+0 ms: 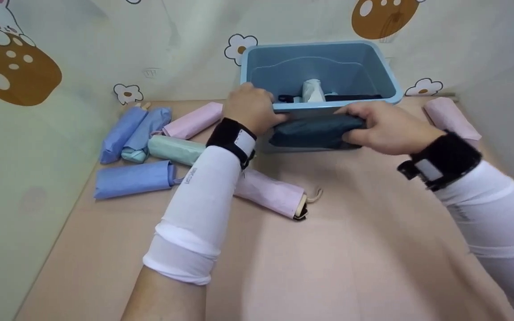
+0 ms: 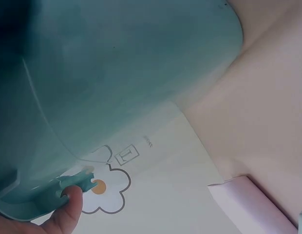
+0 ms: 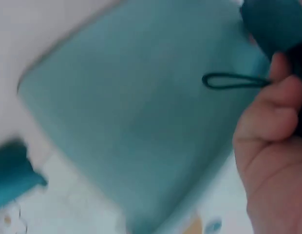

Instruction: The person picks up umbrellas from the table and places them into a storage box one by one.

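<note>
1. Pale wall cloth (image 1: 185, 49) with flowers and brown spotted shapes stands behind our flat, pinkish-tan table (image 1: 306, 267). Near the back, we see a blue, box-shaped plastic tub (image 1: 310, 105).
2. We think the dark blue-green, long cloth bundle (image 1: 315, 131), which looks like a folded umbrella, could slip. Our bare right hand (image 1: 386, 127) grips it only near its right end, and the cloth looks smooth, so the far end could dip.
3. It has a thin, dark cord loop (image 3: 229, 88) poking out past our fingers. That loop could snag on something close by, like the tub's edge.
4. Our bare left hand (image 1: 252, 107) hooks its fingers over the tub's front rim, at the left. If we push or pull too hard there, the tub could slide or tip.
5. Our left arm, in its white cloth sleeve (image 1: 199, 205), hides one end of the pale pink cloth roll (image 1: 279, 194). A careless elbow could bump it.
6. Our dark bundle is outside the tub, in front of its front wall and below the rim. Our right thumb is on its near side, and our other fingers are over the top. Its left end is just beside our left thumb; we cannot tell if they touch.
</note>
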Tool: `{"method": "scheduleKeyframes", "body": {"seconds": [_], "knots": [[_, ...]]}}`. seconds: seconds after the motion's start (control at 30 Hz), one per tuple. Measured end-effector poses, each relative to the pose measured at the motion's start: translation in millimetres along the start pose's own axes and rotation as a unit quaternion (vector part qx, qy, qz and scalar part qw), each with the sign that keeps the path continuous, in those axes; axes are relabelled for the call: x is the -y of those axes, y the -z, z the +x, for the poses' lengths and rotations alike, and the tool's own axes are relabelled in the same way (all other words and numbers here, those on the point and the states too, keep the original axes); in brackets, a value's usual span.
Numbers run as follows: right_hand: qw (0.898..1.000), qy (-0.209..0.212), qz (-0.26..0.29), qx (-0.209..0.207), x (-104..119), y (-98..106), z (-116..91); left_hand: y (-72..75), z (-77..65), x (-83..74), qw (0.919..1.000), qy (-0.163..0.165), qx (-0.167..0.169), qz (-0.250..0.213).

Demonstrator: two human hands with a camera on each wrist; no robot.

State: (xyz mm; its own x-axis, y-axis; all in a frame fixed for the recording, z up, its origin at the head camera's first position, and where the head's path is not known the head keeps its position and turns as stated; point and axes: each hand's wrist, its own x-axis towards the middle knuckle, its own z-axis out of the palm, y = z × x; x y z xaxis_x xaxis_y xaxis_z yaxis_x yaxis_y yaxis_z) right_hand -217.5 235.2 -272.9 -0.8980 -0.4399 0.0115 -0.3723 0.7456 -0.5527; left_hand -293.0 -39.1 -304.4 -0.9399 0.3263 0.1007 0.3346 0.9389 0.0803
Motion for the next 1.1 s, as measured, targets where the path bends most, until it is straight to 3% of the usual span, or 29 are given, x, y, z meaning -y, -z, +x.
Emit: {"method": "scheduleKeyframes", "body": {"seconds": [0.13, 0.27, 0.33, 0.4, 0.5, 0.7, 0.9, 1.1], "knots": [[0.995, -0.044, 0.071, -0.053, -14, 33, -14, 2.0, -1.3, -0.9, 1.0000, 0.004, 0.000, -0.005], [0.973, -0.064, 0.165, -0.146, -25, 47, -8, 1.7, -1.9, -2.6, 0.9999, 0.004, -0.013, -0.005], [0.965, -0.082, 0.163, -0.189, -28, 49, 3, 1.2, -1.9, -3.2, 0.9999, 0.007, -0.016, -0.003], [0.962, -0.109, 0.128, -0.214, -31, 48, 18, 0.7, -1.6, -3.9, 0.9998, 0.010, -0.014, -0.001], [0.965, -0.153, 0.058, -0.205, -35, 42, 39, 0.4, -1.6, -4.8, 0.9999, 0.013, -0.011, 0.001], [0.966, -0.210, -0.056, -0.136, -33, 25, 63, 1.9, -0.9, -7.5, 0.9999, 0.002, -0.014, -0.003], [0.957, -0.259, -0.089, -0.100, -28, 17, 71, 0.1, -1.7, -5.7, 0.9998, 0.003, -0.018, 0.001], [0.960, -0.244, -0.118, -0.074, -27, 16, 74, -2.2, -1.6, -3.6, 0.9998, 0.003, -0.022, -0.004]]}}
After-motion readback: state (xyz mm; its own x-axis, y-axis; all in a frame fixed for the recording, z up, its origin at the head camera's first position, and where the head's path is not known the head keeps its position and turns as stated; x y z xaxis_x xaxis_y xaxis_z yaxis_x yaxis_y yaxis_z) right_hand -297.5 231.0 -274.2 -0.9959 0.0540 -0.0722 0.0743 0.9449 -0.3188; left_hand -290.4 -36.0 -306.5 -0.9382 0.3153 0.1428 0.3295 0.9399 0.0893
